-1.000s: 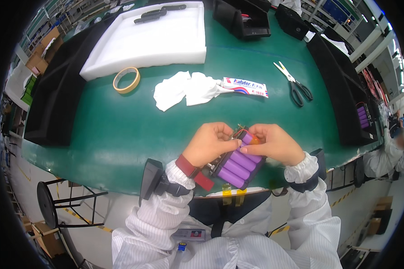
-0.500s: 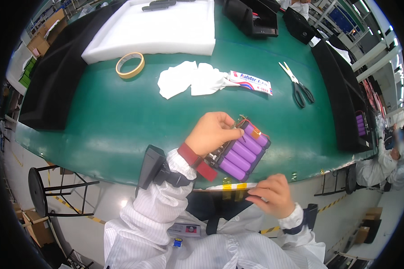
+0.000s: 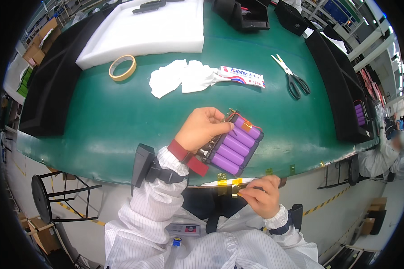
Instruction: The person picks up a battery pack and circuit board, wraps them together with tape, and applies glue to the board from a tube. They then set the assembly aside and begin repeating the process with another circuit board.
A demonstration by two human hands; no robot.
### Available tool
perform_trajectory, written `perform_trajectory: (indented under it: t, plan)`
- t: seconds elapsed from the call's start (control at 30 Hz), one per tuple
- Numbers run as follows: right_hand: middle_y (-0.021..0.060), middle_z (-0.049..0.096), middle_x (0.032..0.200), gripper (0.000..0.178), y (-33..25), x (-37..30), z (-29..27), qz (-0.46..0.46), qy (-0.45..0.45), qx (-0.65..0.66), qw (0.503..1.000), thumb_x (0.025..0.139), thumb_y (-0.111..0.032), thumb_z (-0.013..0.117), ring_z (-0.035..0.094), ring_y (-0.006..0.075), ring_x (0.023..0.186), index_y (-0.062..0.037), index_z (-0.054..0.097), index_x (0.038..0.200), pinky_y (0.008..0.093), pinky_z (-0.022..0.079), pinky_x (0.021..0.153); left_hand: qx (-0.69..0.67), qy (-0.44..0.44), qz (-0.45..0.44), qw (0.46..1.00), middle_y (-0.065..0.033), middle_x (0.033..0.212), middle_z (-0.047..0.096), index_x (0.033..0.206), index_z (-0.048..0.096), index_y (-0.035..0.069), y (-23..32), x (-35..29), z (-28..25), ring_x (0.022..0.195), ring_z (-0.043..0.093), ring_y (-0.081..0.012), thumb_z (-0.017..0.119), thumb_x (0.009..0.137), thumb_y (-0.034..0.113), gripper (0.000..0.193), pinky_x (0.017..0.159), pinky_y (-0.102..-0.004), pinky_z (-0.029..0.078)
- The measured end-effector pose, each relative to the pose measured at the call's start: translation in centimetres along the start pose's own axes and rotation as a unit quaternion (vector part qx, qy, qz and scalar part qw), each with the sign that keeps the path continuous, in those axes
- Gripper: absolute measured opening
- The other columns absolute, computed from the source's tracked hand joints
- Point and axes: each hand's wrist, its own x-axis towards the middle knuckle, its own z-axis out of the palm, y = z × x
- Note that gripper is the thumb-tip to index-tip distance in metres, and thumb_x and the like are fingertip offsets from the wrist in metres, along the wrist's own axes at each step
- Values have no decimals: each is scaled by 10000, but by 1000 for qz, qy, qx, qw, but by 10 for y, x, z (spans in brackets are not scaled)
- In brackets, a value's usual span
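Just right of centre in the frame, we have the purple pack point(image 3: 229, 153) at the near side of the green bench point(image 3: 116, 116), its cells slanting down to the right. Our left hand point(image 3: 202, 129) grips the pack near its upper left corner, thumb over the cell ends and fingers at the side where metal parts show. At the lower middle, our right hand point(image 3: 264, 198) has its fingertips drawn together, pinching what looks like the lower end of a yellow strip point(image 3: 236, 182) on the bench edge; a second strip point(image 3: 221, 183) hangs just left of it. An amber patch point(image 3: 247, 125) lies across the topmost cell. We judge the step in hand to be freeing the strip, best done with a light pinch at its very end, so little of the sticky face is touched, and a slow, even peel, lest it fold onto itself. Meanwhile we should press the pack only enough to steady it. The scissors point(image 3: 288, 73) and the tube point(image 3: 242, 76) lie well apart, farther up the frame, out of our way.
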Motion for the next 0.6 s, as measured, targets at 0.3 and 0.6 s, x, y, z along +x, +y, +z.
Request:
perform_trajectory:
  t: [0.3, 0.6]
  plan:
    - [-35, 620, 894, 203, -8, 19, -9, 92, -21, 81, 992, 676, -85, 799, 523, 193, 860, -157, 750, 859, 341, 358, 799, -11, -2, 1, 1000, -83, 825, 685, 944, 607, -29, 2, -4, -3, 690, 645, -101, 725, 837, 74, 189, 623, -212, 511]
    - [-1, 615, 886, 122, -22, 16, -3, 205, 7, 105, 973, 714, -103, 798, 530, 209, 870, -121, 730, 813, 365, 352, 826, -4, 4, -4, 1000, -78, 824, 682, 938, 606, -23, 4, -6, -2, 690, 638, -98, 729, 834, 82, 192, 625, -216, 507]
